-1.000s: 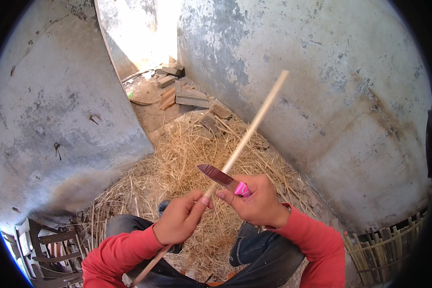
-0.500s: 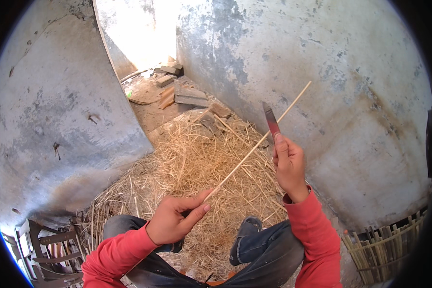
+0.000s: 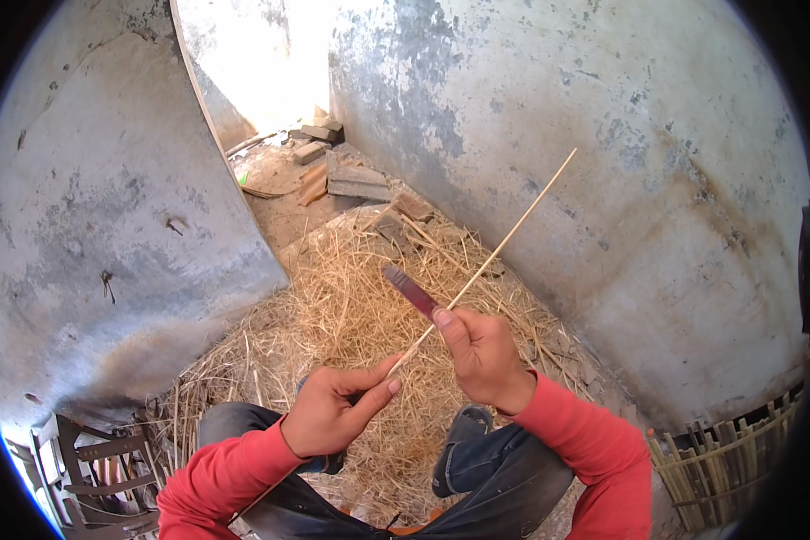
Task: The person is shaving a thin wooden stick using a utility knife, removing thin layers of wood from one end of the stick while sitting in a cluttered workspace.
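Observation:
My left hand [image 3: 340, 409] is closed, pinching a long thin bamboo stick [image 3: 517, 225] between thumb and fingers near its lower end. The stick slants up to the right, its far tip in front of the wall. My right hand [image 3: 484, 355] is closed around a flat, dark red knife [image 3: 411, 292] with a greyish end. That end points up and to the left, over the straw. The knife crosses the stick just ahead of my left hand; its lower part is hidden in my right fist.
Pale bamboo shavings [image 3: 351, 297] cover the floor around my feet. Bricks [image 3: 360, 183] lie beyond them by a bright opening. Worn plaster walls [image 3: 621, 180] rise on both sides. A slatted bamboo basket [image 3: 724, 472] stands at lower right, a dark chair frame [image 3: 108, 468] at lower left.
My right hand has moved down and left along the stick with the knife, which now tilts to the left. My left hand keeps its hold, almost unmoved.

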`<action>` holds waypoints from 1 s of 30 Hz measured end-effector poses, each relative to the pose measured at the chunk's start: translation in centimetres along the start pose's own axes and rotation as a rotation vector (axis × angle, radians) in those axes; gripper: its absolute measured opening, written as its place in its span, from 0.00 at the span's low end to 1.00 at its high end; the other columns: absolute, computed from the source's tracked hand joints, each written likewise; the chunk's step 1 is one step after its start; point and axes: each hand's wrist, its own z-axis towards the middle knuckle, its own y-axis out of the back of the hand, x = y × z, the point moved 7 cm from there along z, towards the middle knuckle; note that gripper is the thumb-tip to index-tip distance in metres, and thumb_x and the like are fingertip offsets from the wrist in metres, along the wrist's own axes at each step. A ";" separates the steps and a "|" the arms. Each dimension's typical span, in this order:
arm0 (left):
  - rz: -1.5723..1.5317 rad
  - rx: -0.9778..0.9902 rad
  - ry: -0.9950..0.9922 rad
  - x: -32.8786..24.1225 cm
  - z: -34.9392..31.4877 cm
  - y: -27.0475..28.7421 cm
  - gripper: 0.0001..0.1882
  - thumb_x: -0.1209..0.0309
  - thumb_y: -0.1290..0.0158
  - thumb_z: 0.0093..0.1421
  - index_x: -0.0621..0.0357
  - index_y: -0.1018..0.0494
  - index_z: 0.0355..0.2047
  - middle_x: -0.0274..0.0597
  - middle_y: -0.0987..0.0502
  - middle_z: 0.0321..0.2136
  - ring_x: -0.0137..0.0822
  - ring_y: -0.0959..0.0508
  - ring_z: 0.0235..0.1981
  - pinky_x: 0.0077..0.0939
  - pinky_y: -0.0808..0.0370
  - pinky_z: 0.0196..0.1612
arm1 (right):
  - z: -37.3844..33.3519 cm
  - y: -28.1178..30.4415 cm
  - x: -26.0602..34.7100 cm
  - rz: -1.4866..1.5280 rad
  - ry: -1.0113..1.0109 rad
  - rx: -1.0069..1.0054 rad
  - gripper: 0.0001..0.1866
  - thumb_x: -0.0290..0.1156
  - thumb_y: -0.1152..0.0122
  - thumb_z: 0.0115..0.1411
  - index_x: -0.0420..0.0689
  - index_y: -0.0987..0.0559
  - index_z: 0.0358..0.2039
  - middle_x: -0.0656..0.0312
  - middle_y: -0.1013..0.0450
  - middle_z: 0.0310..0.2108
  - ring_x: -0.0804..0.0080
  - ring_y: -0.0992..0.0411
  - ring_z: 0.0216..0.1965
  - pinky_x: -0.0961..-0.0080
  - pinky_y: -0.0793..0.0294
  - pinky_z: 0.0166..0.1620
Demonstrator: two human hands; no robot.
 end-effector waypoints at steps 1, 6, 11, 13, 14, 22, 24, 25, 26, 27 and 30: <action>-0.034 -0.014 -0.018 -0.1 0.1 0.0 0.19 0.72 0.45 0.66 0.66 0.27 0.56 0.20 0.32 0.23 0.14 0.37 0.25 0.12 0.37 0.26 | -0.2 -0.2 0.5 0.008 -0.026 0.019 0.23 0.39 0.49 0.70 0.37 0.28 0.20 0.56 0.39 0.11 0.73 0.42 0.14 0.68 0.41 0.20; -0.063 0.003 0.071 -0.5 0.0 0.1 0.19 0.72 0.44 0.66 0.65 0.27 0.55 0.21 0.32 0.22 0.14 0.37 0.24 0.13 0.40 0.25 | -0.7 -1.2 0.3 0.049 -0.037 0.062 0.24 0.39 0.49 0.70 0.37 0.28 0.19 0.54 0.39 0.11 0.72 0.41 0.13 0.68 0.41 0.19; -0.123 0.018 0.078 -0.6 -0.1 0.0 0.18 0.71 0.45 0.66 0.63 0.26 0.55 0.21 0.33 0.20 0.14 0.38 0.22 0.14 0.41 0.23 | -1.2 -1.8 -0.2 0.096 -0.087 0.088 0.25 0.40 0.50 0.71 0.36 0.28 0.19 0.55 0.39 0.11 0.73 0.42 0.14 0.67 0.42 0.19; -0.195 0.065 0.093 -0.7 -0.2 -0.1 0.18 0.71 0.46 0.67 0.61 0.27 0.57 0.21 0.31 0.24 0.14 0.36 0.26 0.12 0.37 0.27 | -1.3 -2.0 -0.3 0.124 -0.104 0.101 0.26 0.41 0.51 0.71 0.36 0.28 0.19 0.55 0.40 0.11 0.74 0.42 0.14 0.68 0.42 0.19; -0.195 0.063 0.093 -0.6 -0.2 -0.1 0.18 0.71 0.46 0.67 0.61 0.27 0.57 0.21 0.31 0.24 0.14 0.36 0.26 0.12 0.37 0.27 | -1.3 -2.2 -0.4 0.154 -0.123 0.112 0.26 0.42 0.52 0.71 0.36 0.28 0.20 0.56 0.40 0.11 0.74 0.41 0.14 0.68 0.42 0.20; -0.304 0.100 0.153 -0.1 -0.3 0.0 0.18 0.71 0.46 0.67 0.60 0.27 0.57 0.21 0.30 0.25 0.13 0.38 0.25 0.11 0.39 0.26 | -1.8 -3.5 -1.7 0.544 -0.377 0.324 0.25 0.44 0.53 0.72 0.41 0.27 0.21 0.70 0.39 0.13 0.83 0.42 0.16 0.76 0.44 0.20; -0.246 0.085 0.118 -0.6 0.0 0.0 0.19 0.71 0.46 0.67 0.60 0.27 0.57 0.22 0.30 0.23 0.13 0.38 0.25 0.11 0.39 0.26 | -1.9 -3.3 -1.9 0.723 -0.479 0.411 0.23 0.43 0.53 0.72 0.43 0.27 0.22 0.73 0.39 0.14 0.84 0.43 0.16 0.78 0.45 0.20; -0.187 0.065 0.086 -0.8 0.0 0.2 0.19 0.71 0.45 0.67 0.60 0.27 0.57 0.23 0.30 0.22 0.13 0.38 0.25 0.11 0.39 0.26 | -1.5 -2.5 -1.8 0.772 -0.448 0.364 0.22 0.42 0.51 0.71 0.43 0.27 0.22 0.74 0.39 0.15 0.85 0.44 0.16 0.78 0.46 0.20; -0.186 0.061 0.088 -0.8 -0.1 0.3 0.19 0.71 0.45 0.67 0.60 0.27 0.57 0.23 0.30 0.22 0.13 0.38 0.25 0.11 0.39 0.26 | -1.1 -1.9 -1.6 0.820 -0.418 0.315 0.20 0.41 0.49 0.70 0.44 0.27 0.23 0.75 0.40 0.15 0.86 0.45 0.17 0.79 0.47 0.20; -0.123 0.042 0.066 -0.8 -0.1 0.5 0.19 0.71 0.45 0.67 0.61 0.27 0.57 0.23 0.29 0.22 0.13 0.38 0.25 0.11 0.37 0.27 | -0.9 -1.8 -1.0 0.823 -0.418 0.318 0.20 0.41 0.49 0.70 0.44 0.27 0.23 0.75 0.40 0.15 0.86 0.45 0.17 0.79 0.47 0.20; -0.024 0.003 -0.003 -0.8 0.0 0.2 0.19 0.71 0.45 0.66 0.62 0.27 0.56 0.21 0.32 0.21 0.14 0.38 0.24 0.13 0.38 0.27 | -0.2 -0.3 0.2 0.439 -0.245 0.145 0.16 0.37 0.43 0.67 0.43 0.26 0.23 0.75 0.39 0.15 0.88 0.45 0.18 0.80 0.46 0.21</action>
